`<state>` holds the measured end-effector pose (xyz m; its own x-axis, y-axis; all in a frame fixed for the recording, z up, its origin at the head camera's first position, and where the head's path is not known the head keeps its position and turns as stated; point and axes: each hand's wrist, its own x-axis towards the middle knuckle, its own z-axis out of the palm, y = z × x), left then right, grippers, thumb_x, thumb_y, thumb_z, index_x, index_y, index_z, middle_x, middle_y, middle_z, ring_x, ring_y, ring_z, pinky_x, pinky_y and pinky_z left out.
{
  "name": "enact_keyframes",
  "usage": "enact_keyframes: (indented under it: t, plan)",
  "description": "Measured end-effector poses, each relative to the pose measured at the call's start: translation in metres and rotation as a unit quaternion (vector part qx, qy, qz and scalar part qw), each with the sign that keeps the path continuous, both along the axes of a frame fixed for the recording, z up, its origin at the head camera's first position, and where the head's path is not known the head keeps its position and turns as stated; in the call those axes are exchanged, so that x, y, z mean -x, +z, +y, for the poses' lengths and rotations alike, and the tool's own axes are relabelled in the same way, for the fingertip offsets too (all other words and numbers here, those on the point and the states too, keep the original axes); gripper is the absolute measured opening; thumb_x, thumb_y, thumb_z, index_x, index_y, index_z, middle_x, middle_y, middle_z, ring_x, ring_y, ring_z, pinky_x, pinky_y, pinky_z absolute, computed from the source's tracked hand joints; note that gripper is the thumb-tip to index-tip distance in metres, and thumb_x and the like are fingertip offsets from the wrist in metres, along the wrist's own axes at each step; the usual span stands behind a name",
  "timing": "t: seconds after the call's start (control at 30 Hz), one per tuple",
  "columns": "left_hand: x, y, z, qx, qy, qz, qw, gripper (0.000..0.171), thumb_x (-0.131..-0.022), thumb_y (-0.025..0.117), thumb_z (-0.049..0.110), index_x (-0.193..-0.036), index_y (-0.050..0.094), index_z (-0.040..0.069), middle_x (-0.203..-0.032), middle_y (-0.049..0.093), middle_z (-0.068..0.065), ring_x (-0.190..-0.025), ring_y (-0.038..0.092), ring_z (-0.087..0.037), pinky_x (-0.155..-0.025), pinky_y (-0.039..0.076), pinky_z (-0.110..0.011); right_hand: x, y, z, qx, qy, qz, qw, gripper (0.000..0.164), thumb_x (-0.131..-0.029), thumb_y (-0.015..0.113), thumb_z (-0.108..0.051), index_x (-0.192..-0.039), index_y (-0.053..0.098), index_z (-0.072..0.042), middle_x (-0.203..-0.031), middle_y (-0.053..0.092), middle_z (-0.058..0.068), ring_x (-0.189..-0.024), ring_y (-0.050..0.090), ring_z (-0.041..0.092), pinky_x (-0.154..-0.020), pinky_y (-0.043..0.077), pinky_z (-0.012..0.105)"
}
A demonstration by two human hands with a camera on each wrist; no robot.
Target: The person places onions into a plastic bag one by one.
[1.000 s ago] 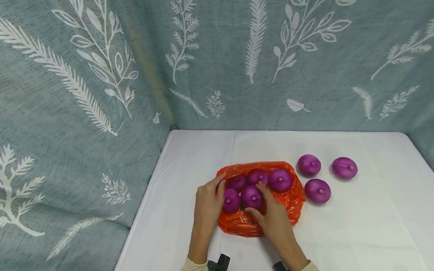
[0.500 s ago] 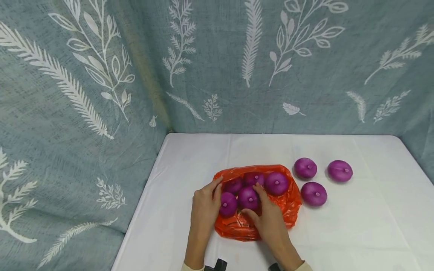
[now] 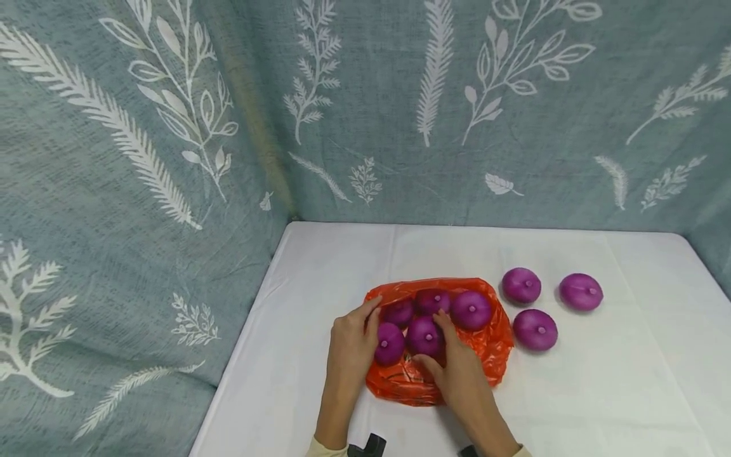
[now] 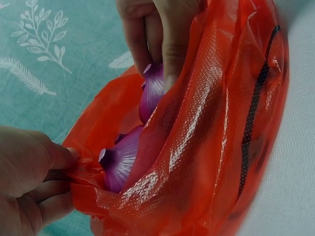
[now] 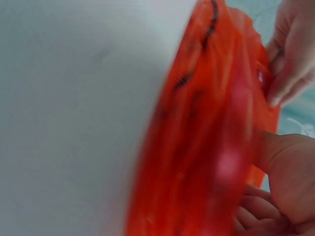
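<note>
- Purple onion [image 3: 424, 336] sits inside the red bag [image 3: 497, 346], near the bag's middle; clock read in head view, 12 = table's far edge.
- Right hand [image 3: 461, 371]: comes in from 5 o'clock, clamped on that onion, thumb one side, fingers the other. Left wrist view shows the same pinch.
- Left hand [image 3: 353, 339]: at the bag's 9 o'clock side, thumb and fingers pinched together on the bag's edge, clear in left wrist view.
- Four more onions [image 3: 471, 310] in the bag, around the held one: at 9, 11, 12 and 2 o'clock from it.
- Red bag: thin, crinkled, mouth spread open, black marking [image 4: 253, 105] on its side.
- Three loose onions [image 3: 580, 292] outside the bag, between its 2 and 3 o'clock; nearest sits right beside the edge, contact cannot tell.
- White tablecloth [image 3: 605, 393] under everything.
- Blue-green curtain [image 3: 388, 95] with white leaf prints, at 12 o'clock behind the table, also along 9.
- Pale sleeves [image 3: 327, 448] and black wrist pieces [image 3: 374, 445] at 6 o'clock.
- Right wrist view blurred; onion grip hidden there.
</note>
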<state>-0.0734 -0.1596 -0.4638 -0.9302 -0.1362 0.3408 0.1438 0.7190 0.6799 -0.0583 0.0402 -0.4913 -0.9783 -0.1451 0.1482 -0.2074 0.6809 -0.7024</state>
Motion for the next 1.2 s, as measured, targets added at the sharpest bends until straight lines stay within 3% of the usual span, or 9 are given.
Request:
enact_keyframes:
  t: [0.13,0.27,0.4,0.47,0.53,0.63,0.9,1.13,1.2]
  plan:
    - [-0.001,-0.001,0.001,0.001,0.000,0.003,1.0000,0.027,-0.103,0.070,0.011,-0.128,0.077,0.006,-0.113,0.079,-0.017,-0.058,0.047,-0.010,-0.052,0.041,-0.022,-0.002,0.011,0.011,0.009,-0.010,-0.001,1.000,0.080,-0.090,0.087,-0.027,-0.157,0.048,-0.009,-0.143,0.065,0.021,-0.087,0.073,0.036,-0.091,0.059,0.054]
    - [-0.002,-0.001,0.003,0.000,0.000,0.000,1.0000,0.027,-0.103,0.071,0.012,-0.129,0.077,0.006,-0.112,0.079,-0.017,-0.057,0.045,-0.009,-0.051,0.040,-0.022,-0.001,0.026,0.028,0.031,-0.030,0.025,0.999,0.073,-0.092,0.086,-0.027,-0.154,0.052,-0.012,-0.129,0.072,0.019,-0.079,0.071,0.035,-0.089,0.060,0.053]
    - [-0.001,0.000,0.005,0.002,-0.002,-0.002,1.0000,0.027,-0.103,0.070,0.012,-0.129,0.077,0.007,-0.115,0.078,-0.016,-0.060,0.050,-0.010,-0.052,0.042,-0.022,0.004,0.040,0.051,0.053,-0.072,0.086,0.992,0.064,-0.093,0.085,-0.023,-0.151,0.057,-0.013,-0.135,0.071,0.016,-0.102,0.075,0.039,-0.093,0.058,0.051]
    - [-0.001,0.000,0.005,0.005,-0.002,-0.001,1.0000,0.027,-0.103,0.070,0.012,-0.129,0.077,0.007,-0.115,0.078,-0.016,-0.064,0.055,-0.012,-0.055,0.044,-0.022,0.007,0.048,0.064,0.066,-0.094,0.099,0.988,0.062,-0.094,0.084,-0.022,-0.150,0.058,-0.013,-0.140,0.069,0.013,-0.107,0.075,0.039,-0.095,0.058,0.040]
    - [-0.001,0.001,0.004,0.006,-0.001,0.002,1.0000,0.027,-0.103,0.070,0.013,-0.129,0.077,0.007,-0.115,0.078,-0.016,-0.066,0.057,-0.013,-0.056,0.046,-0.022,0.009,0.054,0.078,0.070,-0.120,0.105,0.985,0.060,-0.096,0.082,-0.023,-0.151,0.059,-0.015,-0.146,0.065,0.010,-0.124,0.067,0.038,-0.097,0.053,0.030]
    - [0.000,0.001,0.004,0.007,-0.003,0.009,0.9999,0.027,-0.103,0.070,0.013,-0.129,0.077,0.007,-0.115,0.078,-0.016,-0.070,0.063,-0.015,-0.058,0.048,-0.022,0.014,0.062,0.101,0.061,-0.161,0.101,0.980,0.060,-0.097,0.081,-0.025,-0.152,0.058,-0.016,-0.148,0.063,0.010,-0.127,0.065,0.038,-0.098,0.049,0.022]
    - [0.002,0.001,0.003,0.006,0.000,0.007,1.0000,0.027,-0.104,0.070,0.013,-0.129,0.077,0.007,-0.116,0.078,-0.015,-0.071,0.064,-0.015,-0.057,0.049,-0.023,0.018,0.056,0.147,0.051,-0.219,0.064,0.972,0.068,-0.096,0.081,-0.027,-0.157,0.052,-0.015,-0.154,0.056,0.014,-0.135,0.058,0.038,-0.105,0.041,0.016]
    - [-0.001,0.001,0.000,0.012,0.003,0.010,0.9999,0.027,-0.104,0.070,0.013,-0.129,0.077,0.006,-0.116,0.078,-0.015,-0.072,0.065,-0.015,-0.060,0.050,-0.024,0.017,0.037,0.162,0.009,-0.182,0.014,0.983,0.077,-0.096,0.081,-0.032,-0.162,0.044,-0.013,-0.159,0.050,0.018,-0.134,0.056,0.048,-0.105,0.038,0.017]
    - [-0.002,0.001,0.000,0.010,0.002,0.007,0.9999,0.027,-0.104,0.069,0.013,-0.129,0.077,0.006,-0.117,0.078,-0.016,-0.070,0.063,-0.015,-0.058,0.049,-0.023,0.016,0.032,0.164,0.001,-0.170,0.002,0.986,0.080,-0.096,0.081,-0.034,-0.163,0.042,-0.012,-0.160,0.049,0.019,-0.134,0.056,0.050,-0.106,0.044,0.026]
